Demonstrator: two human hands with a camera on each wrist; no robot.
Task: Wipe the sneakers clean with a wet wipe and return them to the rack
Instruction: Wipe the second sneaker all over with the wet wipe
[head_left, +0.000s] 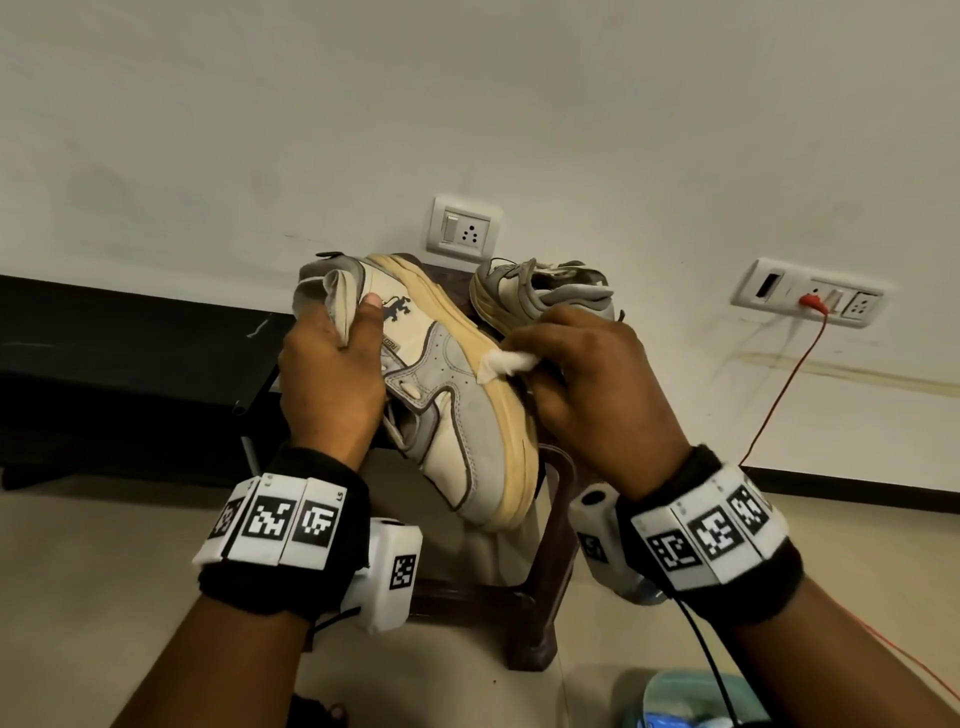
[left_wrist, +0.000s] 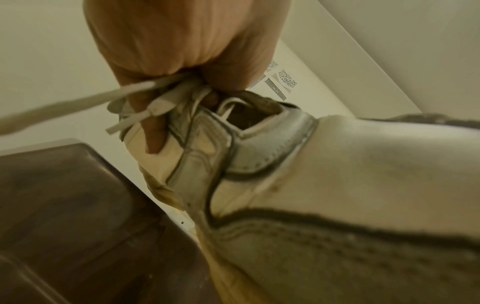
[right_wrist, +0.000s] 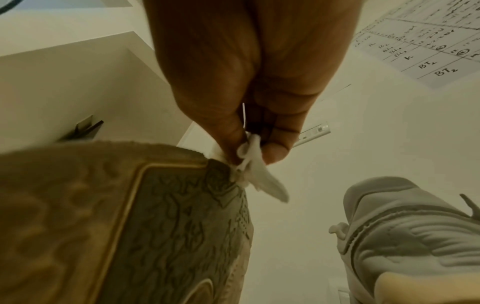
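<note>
Pale wall (head_left: 467, 104) with switch plates stood behind a dark stool (head_left: 550, 519). From the head view, the left hand (head_left: 332, 374) gripped the held sneaker (head_left: 457, 415) at its collar, long axis running from far-left heel to near-right toe; the right hand (head_left: 597, 384) pinched the wet wipe (head_left: 506, 364) against the yellowed midsole (the nearer hand). The second sneaker (head_left: 545, 296) lay behind. Left wrist view: fingers (left_wrist: 153, 133) curled round tongue and laces (left_wrist: 155, 98). Right wrist view: the wipe touched the outsole edge (right_wrist: 207, 164).
</note>
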